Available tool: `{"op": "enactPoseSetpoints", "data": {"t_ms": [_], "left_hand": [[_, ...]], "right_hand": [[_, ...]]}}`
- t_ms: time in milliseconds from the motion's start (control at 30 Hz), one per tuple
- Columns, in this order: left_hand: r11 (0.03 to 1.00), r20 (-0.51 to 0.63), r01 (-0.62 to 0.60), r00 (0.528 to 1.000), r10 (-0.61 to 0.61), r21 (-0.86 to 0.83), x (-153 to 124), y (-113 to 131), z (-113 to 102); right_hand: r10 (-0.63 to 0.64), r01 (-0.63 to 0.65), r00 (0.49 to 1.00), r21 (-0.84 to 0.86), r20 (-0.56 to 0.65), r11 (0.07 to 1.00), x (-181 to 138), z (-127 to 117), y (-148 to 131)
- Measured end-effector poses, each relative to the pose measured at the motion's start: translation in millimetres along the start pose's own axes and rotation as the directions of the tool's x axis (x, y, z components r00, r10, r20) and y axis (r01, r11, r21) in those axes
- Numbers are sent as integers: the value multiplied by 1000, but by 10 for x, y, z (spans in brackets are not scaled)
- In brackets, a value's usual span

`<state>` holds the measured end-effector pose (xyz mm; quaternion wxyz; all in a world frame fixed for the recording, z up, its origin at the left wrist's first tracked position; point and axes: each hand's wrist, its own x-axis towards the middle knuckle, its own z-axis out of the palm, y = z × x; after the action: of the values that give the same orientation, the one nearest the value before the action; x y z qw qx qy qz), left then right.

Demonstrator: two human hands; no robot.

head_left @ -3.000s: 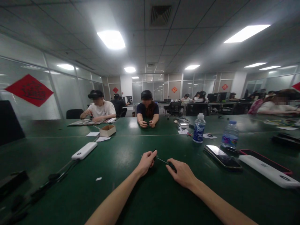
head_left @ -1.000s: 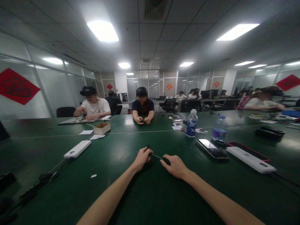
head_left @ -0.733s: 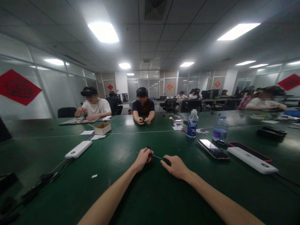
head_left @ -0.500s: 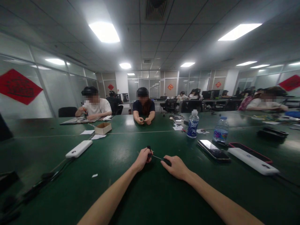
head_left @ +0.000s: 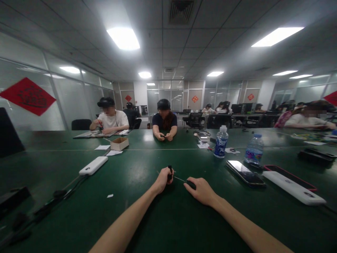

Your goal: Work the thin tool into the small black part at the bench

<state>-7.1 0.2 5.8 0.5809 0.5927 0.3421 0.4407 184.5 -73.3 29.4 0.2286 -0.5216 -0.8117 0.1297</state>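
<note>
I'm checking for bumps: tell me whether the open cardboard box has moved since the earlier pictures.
No: the open cardboard box sits at the same spot by the table seam; only the camera view has shifted.

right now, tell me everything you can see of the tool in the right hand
The tool has a dark, rounded handle, held in the right hand, and a thin shaft that looks like metal. It slants over the green table, shaft pointing toward the dark piece in the left hand; whether the tip touches it is too small to tell.
</note>
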Motion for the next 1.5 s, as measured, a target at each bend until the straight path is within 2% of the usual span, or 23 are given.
{"op": "enactPoseSetpoints", "data": {"t_ms": [300,467,1000,1233,1500], "left_hand": [[999,13,0,1000,0,-36,5,-23,-8],[999,-39,35,999,-36,-22,25,-28,9],[1000,-43,20,999,-20,-9,34,-56,5],[999,-55,42,998,-41,21,-12,28,42],[999,-83,30,996,-26,42,9,18,65]], "right_hand": [[-9,7,999,54,37,998,-4,-1,11],[-13,13,1000,8,5,1000,-7,-12,-16],[-28,25,999,67,39,997,-15,-43,-38],[-29,29,999,54,14,998,-7,-11,-3],[-22,22,1000,-2,21,1000,-6,-35,-50]]}}
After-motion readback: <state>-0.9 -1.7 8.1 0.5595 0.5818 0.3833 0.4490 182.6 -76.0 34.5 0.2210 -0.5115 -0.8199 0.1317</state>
